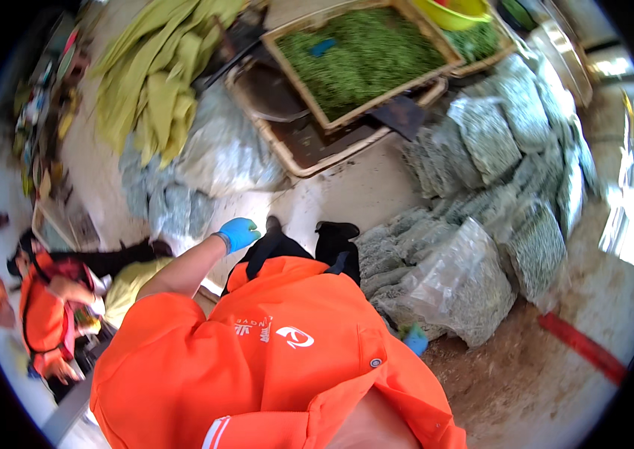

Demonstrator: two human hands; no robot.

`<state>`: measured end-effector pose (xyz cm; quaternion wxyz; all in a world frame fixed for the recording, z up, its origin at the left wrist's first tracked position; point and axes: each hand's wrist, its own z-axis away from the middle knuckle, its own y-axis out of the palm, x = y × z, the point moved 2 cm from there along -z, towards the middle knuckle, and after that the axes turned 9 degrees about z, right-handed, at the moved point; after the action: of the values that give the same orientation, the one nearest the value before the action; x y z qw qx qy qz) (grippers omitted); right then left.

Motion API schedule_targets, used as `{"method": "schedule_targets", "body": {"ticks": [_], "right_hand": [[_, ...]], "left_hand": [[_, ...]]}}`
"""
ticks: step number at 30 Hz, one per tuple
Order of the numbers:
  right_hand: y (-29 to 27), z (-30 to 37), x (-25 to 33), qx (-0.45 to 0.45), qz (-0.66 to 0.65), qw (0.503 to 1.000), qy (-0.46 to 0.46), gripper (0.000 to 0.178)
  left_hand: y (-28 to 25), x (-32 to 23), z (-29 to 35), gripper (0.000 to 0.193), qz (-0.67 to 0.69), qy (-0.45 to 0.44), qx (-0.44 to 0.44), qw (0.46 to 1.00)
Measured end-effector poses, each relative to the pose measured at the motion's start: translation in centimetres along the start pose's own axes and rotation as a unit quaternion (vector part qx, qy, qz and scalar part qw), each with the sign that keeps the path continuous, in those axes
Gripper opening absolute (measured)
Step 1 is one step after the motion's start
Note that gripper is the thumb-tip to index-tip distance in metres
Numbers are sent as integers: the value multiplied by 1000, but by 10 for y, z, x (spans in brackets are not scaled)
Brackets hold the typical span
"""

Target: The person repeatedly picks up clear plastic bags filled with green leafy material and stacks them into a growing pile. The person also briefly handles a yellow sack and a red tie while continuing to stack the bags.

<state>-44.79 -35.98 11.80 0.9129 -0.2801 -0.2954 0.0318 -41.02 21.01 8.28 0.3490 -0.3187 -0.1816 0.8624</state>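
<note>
My left hand (239, 235), in a blue glove with a greenish finger side, hangs beside my left thigh. Its fingers are curled in, and nothing shows in them. At my right side, my right hand (415, 341) is mostly hidden behind my orange jacket (257, 352). Only a bit of blue and green glove shows there, so its fingers cannot be made out. It is close to a stack of full, pale green-grey plastic bags (474, 299). A loose clear plastic sheet (452, 266) lies over the nearest bags.
Ahead, a wooden-edged tray (358, 123) of green shreds rests across a larger tub (294, 166) of dark liquid. A yellow basin (455, 13) stands beyond. Yellow-green cloth (156, 75) and plastic sheeting (227, 146) lie left. Another person in orange (47, 299) sits far left. A red bar (583, 348) lies right.
</note>
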Motion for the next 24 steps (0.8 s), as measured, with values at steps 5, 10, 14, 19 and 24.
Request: {"method": "schedule_targets", "body": {"ticks": [5, 10, 14, 19, 24], "right_hand": [[116, 45, 77, 292, 182, 930, -127, 25], [215, 43, 115, 368, 233, 839, -326, 51], [298, 83, 198, 421, 319, 791, -309, 57], [455, 124, 245, 471, 497, 592, -425, 56], [591, 241, 214, 519, 509, 361, -585, 52]], "left_hand": [[51, 158, 54, 24, -127, 154, 7, 980], [69, 236, 142, 32, 115, -48, -57, 991], [83, 262, 181, 56, 471, -274, -165, 822], [189, 310, 193, 50, 679, -294, -309, 598], [246, 288, 221, 51, 786, -387, -355, 326]]}}
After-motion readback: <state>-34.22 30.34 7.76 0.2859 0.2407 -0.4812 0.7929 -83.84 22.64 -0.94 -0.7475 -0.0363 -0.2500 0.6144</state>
